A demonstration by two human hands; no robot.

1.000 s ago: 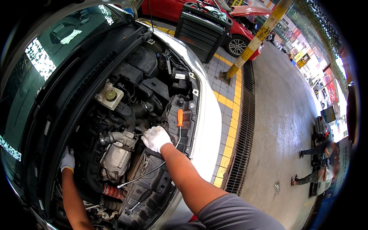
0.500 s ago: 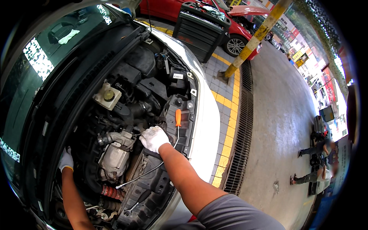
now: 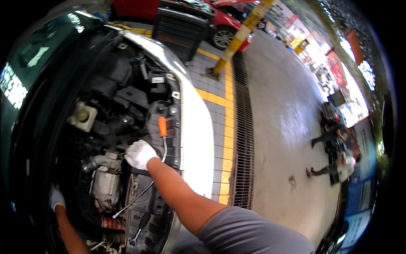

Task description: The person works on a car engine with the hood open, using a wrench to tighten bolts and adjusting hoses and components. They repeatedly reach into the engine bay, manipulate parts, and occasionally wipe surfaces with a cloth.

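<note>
My right hand [image 3: 141, 155], in a white knit glove, is closed with its fingers curled down beside the front panel [image 3: 165, 149] of a car's engine bay. What it grips, if anything, is hidden. Next to it lies a tool with an orange handle [image 3: 163, 126] and a long bendable metal shaft, which passes under my right forearm. My left hand [image 3: 56, 197], gloved too, reaches into the dark rear side of the bay, its fingers lost in shadow. Between the hands sits a grey metal engine part [image 3: 106, 189]. A ratchet with a black handle [image 3: 144, 221] rests on the front panel.
A white reservoir [image 3: 83, 116] with a round cap stands farther back in the bay. The white bumper [image 3: 198, 139] borders it on the right. Beyond are a floor grate [image 3: 243, 148], a yellow post [image 3: 241, 40], a dark tool cabinet [image 3: 179, 31] and two people at far right.
The whole scene has shifted left in view as the head turned right. Both hands stay at about the same places in the engine bay, and the tools lie where they were.
</note>
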